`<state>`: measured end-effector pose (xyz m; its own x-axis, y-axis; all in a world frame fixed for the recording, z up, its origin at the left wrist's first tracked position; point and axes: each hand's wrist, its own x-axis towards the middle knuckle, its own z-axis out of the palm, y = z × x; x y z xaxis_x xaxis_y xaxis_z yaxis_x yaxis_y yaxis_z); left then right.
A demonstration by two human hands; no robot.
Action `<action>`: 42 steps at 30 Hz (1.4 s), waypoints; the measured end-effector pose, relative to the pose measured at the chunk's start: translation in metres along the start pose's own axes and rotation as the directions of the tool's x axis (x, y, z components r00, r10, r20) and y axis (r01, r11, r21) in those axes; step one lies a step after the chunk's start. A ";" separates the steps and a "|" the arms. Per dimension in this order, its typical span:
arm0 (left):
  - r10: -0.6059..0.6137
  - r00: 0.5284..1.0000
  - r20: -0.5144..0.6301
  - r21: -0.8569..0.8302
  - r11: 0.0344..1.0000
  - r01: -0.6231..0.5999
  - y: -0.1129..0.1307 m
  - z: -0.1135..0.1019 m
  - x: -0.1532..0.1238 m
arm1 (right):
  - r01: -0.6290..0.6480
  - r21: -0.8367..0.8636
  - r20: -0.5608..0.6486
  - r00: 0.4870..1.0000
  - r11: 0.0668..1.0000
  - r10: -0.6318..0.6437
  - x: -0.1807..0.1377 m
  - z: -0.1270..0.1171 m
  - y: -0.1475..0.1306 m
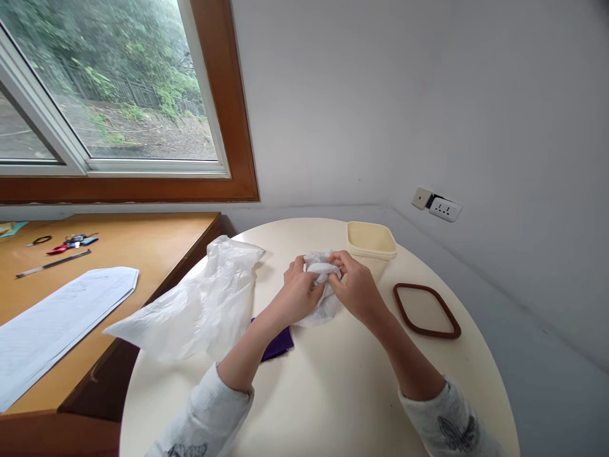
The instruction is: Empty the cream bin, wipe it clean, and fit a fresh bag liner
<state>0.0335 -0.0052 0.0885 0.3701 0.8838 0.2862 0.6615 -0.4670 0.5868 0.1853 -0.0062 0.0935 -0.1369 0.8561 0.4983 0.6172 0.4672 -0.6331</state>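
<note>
Over the middle of the round table, my left hand and my right hand are closed on a small, thin white plastic bag. Fingers of both hands pinch its upper part, where a rolled or bunched white piece shows between them; I cannot tell whether it is part of the bag. A dark purple cloth-like piece lies partly under my left forearm. Just beyond my right hand stands a cream plastic container with its top uncovered.
A large crumpled white plastic bag spreads over the table's left side. To the right lies a brown rounded-square frame. The wooden desk at left holds papers, a pen and keys. A wall socket sits behind.
</note>
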 end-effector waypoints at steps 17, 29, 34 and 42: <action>0.192 0.960 -0.206 -0.465 0.844 -0.268 0.007 -0.009 0.004 | -0.221 0.480 0.178 0.972 0.849 0.153 0.004 0.007 0.012; -0.089 0.974 -0.208 -0.256 0.966 0.033 -0.004 -0.010 0.008 | -0.210 0.409 0.265 0.958 0.888 0.104 0.001 0.010 0.009; -0.095 0.955 -0.282 -0.323 0.946 -0.001 -0.011 -0.014 0.009 | -0.211 0.445 0.266 0.959 0.870 0.097 0.000 0.010 0.003; -0.128 0.989 -0.073 -0.656 0.753 0.049 -0.011 -0.030 0.009 | 0.043 0.313 0.162 0.982 0.949 -0.098 0.001 0.022 -0.002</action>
<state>0.0099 0.0091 0.1071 0.2334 0.9360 0.2633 0.0889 -0.2902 0.9528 0.1671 -0.0013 0.0828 -0.3201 0.8306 0.4556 0.3367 0.5493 -0.7648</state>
